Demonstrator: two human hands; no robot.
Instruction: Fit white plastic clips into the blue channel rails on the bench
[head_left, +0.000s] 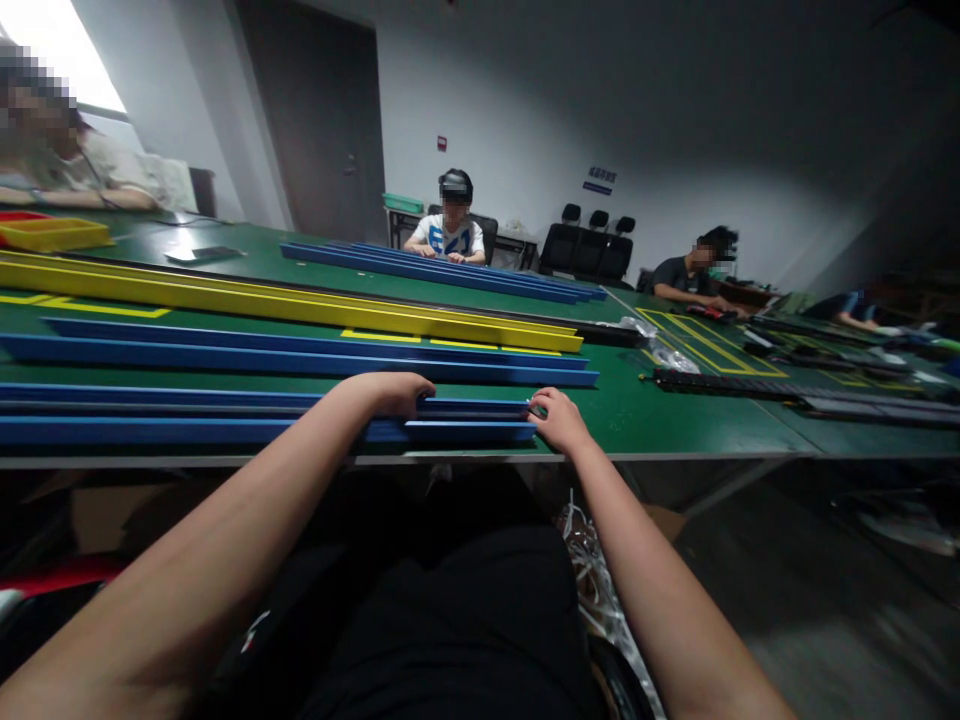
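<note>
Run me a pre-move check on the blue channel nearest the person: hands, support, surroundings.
1. Left hand at the near blue channel, in from its right end: ok.
2. Right hand at that channel's right end: ok.
3. Firm hold by both hands: cannot tell; finger contact is partly hidden.
4. Near blue channel supported along its full length: cannot tell; the visible part lies along the near edge of the green table, but its left end is out of frame.
5. Yellow channel apart from both hands: ok, it lies farther back.
6. Hands of the co-worker opposite away from the near channel: ok.
</note>
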